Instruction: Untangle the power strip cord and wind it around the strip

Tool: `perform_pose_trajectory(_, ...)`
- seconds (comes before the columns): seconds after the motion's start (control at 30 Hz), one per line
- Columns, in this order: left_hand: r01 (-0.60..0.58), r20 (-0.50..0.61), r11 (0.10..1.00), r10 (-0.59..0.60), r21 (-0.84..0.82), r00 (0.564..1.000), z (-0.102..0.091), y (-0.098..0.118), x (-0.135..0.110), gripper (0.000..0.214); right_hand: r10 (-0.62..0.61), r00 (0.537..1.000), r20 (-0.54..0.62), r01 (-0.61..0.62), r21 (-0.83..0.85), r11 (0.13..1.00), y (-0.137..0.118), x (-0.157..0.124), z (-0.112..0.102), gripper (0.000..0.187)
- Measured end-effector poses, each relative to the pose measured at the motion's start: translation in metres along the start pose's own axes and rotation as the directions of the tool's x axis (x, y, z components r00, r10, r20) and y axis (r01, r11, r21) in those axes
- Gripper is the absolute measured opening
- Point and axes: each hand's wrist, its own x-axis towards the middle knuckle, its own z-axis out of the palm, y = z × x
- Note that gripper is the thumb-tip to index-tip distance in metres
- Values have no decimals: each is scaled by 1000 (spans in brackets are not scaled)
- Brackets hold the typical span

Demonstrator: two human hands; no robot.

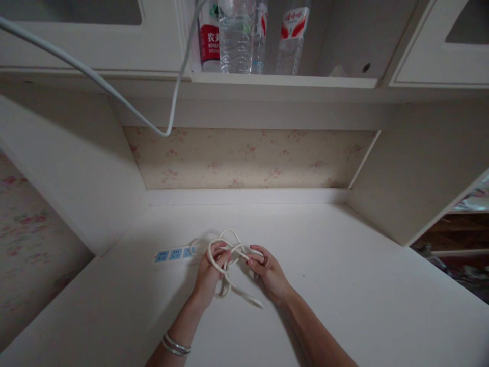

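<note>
A white power cord (pixel 244 295) hangs in loose, tangled loops between my two hands, just above the white desk top. My left hand (pixel 210 270) is closed on the loops from the left side. From the right, my right hand (pixel 267 272) pinches a strand between thumb and fingers. One end of the cord sticks out toward the lower right, under the hands. Just left of my left hand lies a white power strip (pixel 175 255) with blue sockets; its right end is partly hidden by the cord and hand.
The desk (pixel 328 285) spreads around the hands, with side panels left and right. Overhead, an open shelf (pixel 282 79) holds several clear plastic bottles (pixel 236 41) and one with a red label. A separate white cable (pixel 114 94) droops across the upper left.
</note>
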Motion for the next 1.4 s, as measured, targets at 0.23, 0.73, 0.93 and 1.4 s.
perform_pose_trajectory(0.23, 74, 111, 997, -75, 17, 991, 2, -4, -1, 38, -47, 999, 23, 49, -78, 996, 5, -2, 13, 60)
perform_pose_trajectory(0.73, -86, 49, 996, 86, -1, 995, -3, -15, 9, 36, -299, 947, -115, 161, -635, 756, 8, 3, -4, 28)
perform_pose_trajectory(0.93, -166, -30, 966, 163, -197, 986, -8, -3, 7, 32, -240, 962, -128, 105, -638, 763, 4, 3, -7, 29)
perform_pose_trajectory(1.4, -17, 244, 987, 57, -163, 968, -10, -14, -7, 24, -202, 965, -168, 30, -692, 721, 1, 0, -8, 42)
